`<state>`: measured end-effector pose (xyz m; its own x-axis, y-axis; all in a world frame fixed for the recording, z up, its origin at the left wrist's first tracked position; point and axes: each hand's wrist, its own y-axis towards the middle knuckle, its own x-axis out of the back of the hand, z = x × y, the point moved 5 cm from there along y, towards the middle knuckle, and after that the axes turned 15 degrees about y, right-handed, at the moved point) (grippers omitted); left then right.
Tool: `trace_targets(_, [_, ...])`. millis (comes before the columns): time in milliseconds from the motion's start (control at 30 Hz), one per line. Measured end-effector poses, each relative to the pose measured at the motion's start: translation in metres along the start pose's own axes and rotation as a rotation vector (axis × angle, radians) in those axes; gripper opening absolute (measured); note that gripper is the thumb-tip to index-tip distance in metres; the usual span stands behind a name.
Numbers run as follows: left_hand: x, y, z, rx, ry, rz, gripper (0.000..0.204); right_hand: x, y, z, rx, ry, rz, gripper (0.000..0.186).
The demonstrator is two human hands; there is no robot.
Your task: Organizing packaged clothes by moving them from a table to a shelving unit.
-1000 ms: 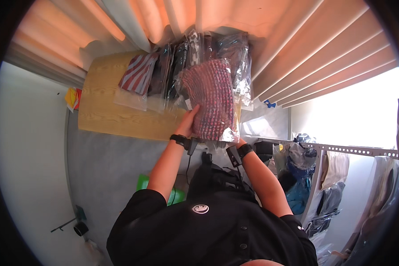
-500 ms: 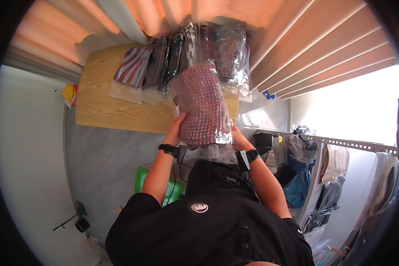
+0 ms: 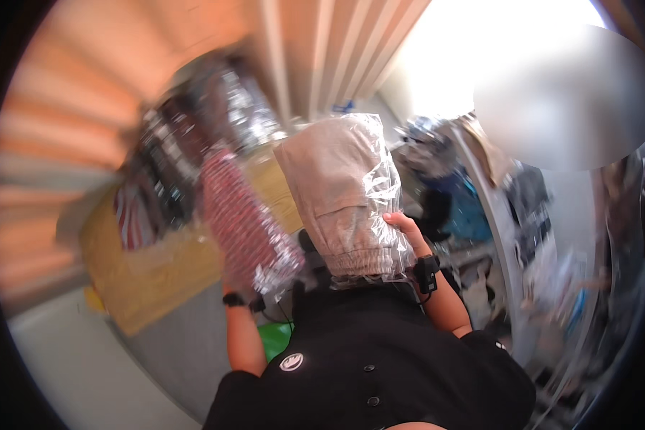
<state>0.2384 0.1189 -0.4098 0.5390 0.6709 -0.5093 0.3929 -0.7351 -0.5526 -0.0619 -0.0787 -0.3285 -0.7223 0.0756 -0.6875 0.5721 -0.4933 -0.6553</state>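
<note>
My left hand [image 3: 229,281], mostly hidden behind a bagged pink speckled knit item [image 3: 247,222], holds it upright at left, blurred by motion. My right hand [image 3: 405,231] is closed on a clear bag holding a folded beige garment [image 3: 337,201] with a gathered elastic edge, its thumb over the bag's right side. The two packages are side by side above my dark-clothed body.
A wooden table [image 3: 115,279] at left bears bagged garments [image 3: 172,143], one striped [image 3: 132,215], before peach curtains [image 3: 86,79]. More bagged clothes [image 3: 451,193] hang or lie along a rack [image 3: 484,215] at right. A green object [image 3: 276,337] is low, beside my body.
The view has swung round toward the rack side. The pink package has moved left and turned narrower. My right hand now holds a beige package, which was not visible before.
</note>
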Motion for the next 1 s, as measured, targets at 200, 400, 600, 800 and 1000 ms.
trace_targets(200, [-0.083, -0.007, 0.0, 0.073, 0.064, 0.076, 0.043, 0.048, -0.114, 0.065, 0.293, 0.277, 0.042, 0.045])
trace_targets(400, [-0.141, -0.017, 0.03, 0.083, 0.037, 0.037, 0.044, 0.081, -0.179, 0.159, 0.762, 0.402, 0.048, 0.046])
trace_targets(600, [-0.183, -0.004, 0.065, 0.066, 0.26, 0.163, 0.052, 0.152, -0.173, 0.298, 1.108, 0.382, 0.117, 0.034])
trace_targets(800, [-0.22, -0.013, 0.095, 0.08, 0.189, 0.344, 0.049, 0.219, -0.116, 0.39, 1.091, 0.287, -0.08, 0.023])
trace_targets(1000, [-0.252, -0.018, 0.101, 0.155, 0.11, 0.434, 0.052, 0.256, -0.099, 0.38, 0.759, 0.235, -0.191, 0.025])
